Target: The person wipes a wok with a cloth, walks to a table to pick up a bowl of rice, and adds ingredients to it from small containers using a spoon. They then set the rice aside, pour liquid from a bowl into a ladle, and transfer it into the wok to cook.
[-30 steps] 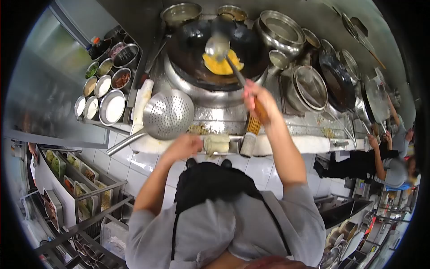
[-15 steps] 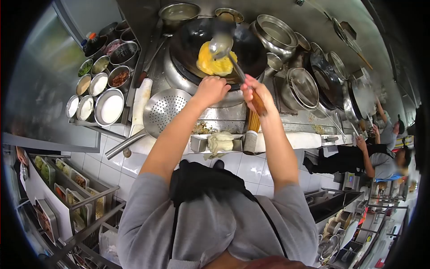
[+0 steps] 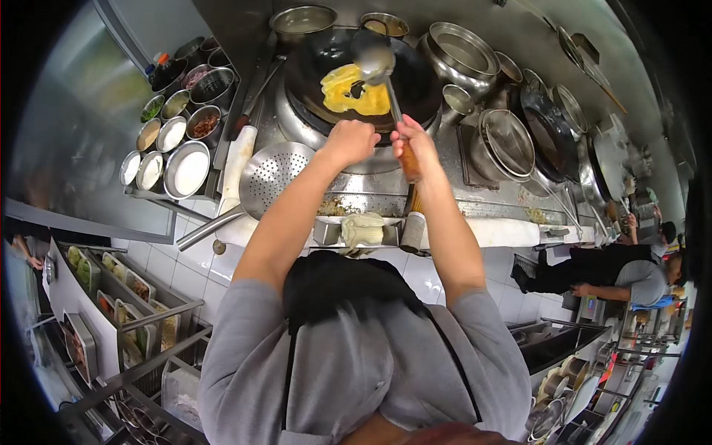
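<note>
My left hand (image 3: 352, 142) is closed at the near rim of a dark wok (image 3: 419, 81), gripping its edge, with the fingertips hidden from above. In my right hand (image 3: 415, 143) is the wooden handle of a ladle (image 3: 394, 100). The ladle's rounded metal bowl hangs over the wok, blurred, and overlaps the egg's upper right edge in this view. A yellow sheet of egg (image 3: 340, 96) spreads across the wok's inside, with a dark gap near its middle.
A perforated strainer (image 3: 274, 174) rests left of the wok. Metal seasoning bowls (image 3: 187, 171) stand farther left. Stacked strainers (image 3: 507, 144) and pots sit at right. A bamboo brush (image 3: 413, 226) and folded cloth (image 3: 363, 231) lie at the front edge. A co-worker (image 3: 630, 273) stands far right.
The egg has spread wider and flatter, and a gap shows in it. My right hand and the ladle's handle have shifted slightly left; the ladle's bowl is a little farther right.
</note>
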The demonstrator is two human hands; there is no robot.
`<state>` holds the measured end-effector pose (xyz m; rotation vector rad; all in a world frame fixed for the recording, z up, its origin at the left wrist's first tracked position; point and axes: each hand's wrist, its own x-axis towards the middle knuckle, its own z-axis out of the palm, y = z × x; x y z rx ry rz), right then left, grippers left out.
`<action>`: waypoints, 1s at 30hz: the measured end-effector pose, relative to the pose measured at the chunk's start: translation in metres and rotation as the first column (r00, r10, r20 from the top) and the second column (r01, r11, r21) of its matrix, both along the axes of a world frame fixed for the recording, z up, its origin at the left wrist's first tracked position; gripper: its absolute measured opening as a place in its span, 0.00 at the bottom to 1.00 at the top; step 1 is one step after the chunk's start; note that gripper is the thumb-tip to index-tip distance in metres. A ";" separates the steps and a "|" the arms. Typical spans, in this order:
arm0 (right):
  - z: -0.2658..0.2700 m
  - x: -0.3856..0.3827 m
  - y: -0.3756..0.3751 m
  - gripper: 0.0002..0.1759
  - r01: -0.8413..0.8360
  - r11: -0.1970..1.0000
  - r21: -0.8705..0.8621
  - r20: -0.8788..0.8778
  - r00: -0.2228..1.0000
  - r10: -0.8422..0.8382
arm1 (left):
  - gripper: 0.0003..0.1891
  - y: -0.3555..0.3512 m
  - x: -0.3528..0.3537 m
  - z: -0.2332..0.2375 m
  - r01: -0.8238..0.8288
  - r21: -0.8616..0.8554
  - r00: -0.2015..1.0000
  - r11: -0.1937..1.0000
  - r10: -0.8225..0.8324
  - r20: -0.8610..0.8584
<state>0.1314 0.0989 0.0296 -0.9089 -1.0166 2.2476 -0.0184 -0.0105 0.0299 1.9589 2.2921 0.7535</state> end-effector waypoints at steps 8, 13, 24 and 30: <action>0.038 0.037 -0.051 0.26 -0.026 0.994 -0.107 0.054 0.998 0.032 | 0.16 -0.002 0.000 0.002 0.005 0.128 0.999 0.992 -0.010 0.039; 0.010 0.018 -0.015 0.38 -0.283 0.857 0.430 0.410 0.907 0.093 | 0.10 -0.011 -0.002 -0.010 0.075 0.296 0.992 0.952 -0.100 0.071; -0.012 0.206 -0.101 0.14 -0.641 0.761 0.102 0.486 0.700 0.524 | 0.18 -0.019 0.005 -0.019 0.017 0.263 1.000 0.965 -0.021 0.011; -0.203 0.160 -0.188 0.26 -0.089 0.991 -0.104 0.585 0.800 0.134 | 0.17 -0.011 0.004 -0.025 0.030 0.273 0.997 0.962 -0.012 -0.070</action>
